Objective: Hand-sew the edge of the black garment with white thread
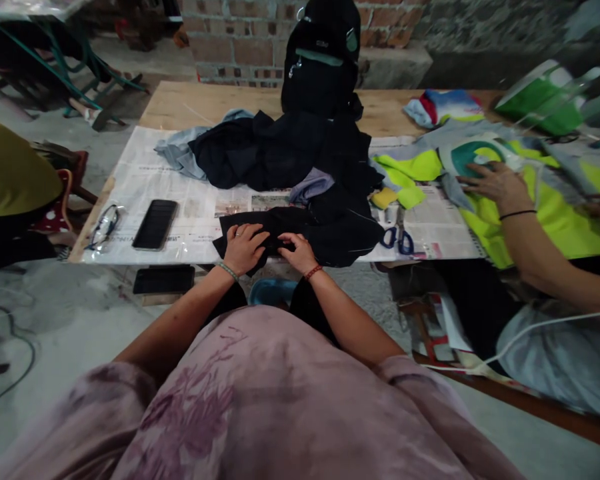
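Note:
A black garment [330,230] lies bunched along the table's front edge, and I cannot make out its exact kind. My left hand [245,248] rests on its left part, fingers bent over the cloth at the edge. Just to the right, my right hand [299,253] has its thumb and fingers closed on the same cloth. A small gap separates the two hands. Behind them is a heap of dark navy clothes [265,150], with a light blue cloth [180,153] under its left end and a greyish-purple piece [313,185] in front.
Newspaper [195,230] covers the table. A phone [155,225] and glasses [105,227] lie left, scissors [399,237] right. A black backpack [321,67] stands behind. At right, a co-worker's hand [500,183] is on an iron [473,157] over neon-yellow cloth [555,213].

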A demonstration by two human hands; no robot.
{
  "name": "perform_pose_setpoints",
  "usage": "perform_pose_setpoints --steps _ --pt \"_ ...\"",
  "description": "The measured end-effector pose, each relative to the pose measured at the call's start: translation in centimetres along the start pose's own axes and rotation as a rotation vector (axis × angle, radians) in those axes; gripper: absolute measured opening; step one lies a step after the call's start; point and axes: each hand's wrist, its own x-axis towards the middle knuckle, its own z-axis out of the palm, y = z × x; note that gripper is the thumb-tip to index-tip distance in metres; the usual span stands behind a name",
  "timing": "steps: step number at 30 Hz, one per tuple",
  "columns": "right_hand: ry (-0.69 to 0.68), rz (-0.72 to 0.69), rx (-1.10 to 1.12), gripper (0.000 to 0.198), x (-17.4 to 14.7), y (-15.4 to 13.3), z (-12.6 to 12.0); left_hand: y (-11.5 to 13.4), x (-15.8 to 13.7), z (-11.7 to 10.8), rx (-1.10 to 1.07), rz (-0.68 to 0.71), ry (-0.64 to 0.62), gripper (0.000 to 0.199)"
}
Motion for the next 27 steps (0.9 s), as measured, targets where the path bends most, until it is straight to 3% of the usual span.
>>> perform_pose_setpoints --steps 8,16,22,27 --pt "-0.003 0.012 0.005 0.023 0.2 0.1 0.1 0.5 0.7 1.0 -0.011 -0.017 0.05 0.013" --pt "-0.015 0.027 -0.01 0.02 0.2 -0.3 0.0 0.5 0.7 0.0 -0.215 -0.293 0.086 0.009" --pt "-0.02 0.025 -0.009 0.02 0.3 -0.1 0.0 -0.3 0.9 0.2 -0.31 -0.332 0.144 0.01" --pt "-0.018 0.04 -0.02 0.02 0.4 0.0 0.0 -0.4 1.3 -0.2 -0.39 -0.264 0.154 0.014"
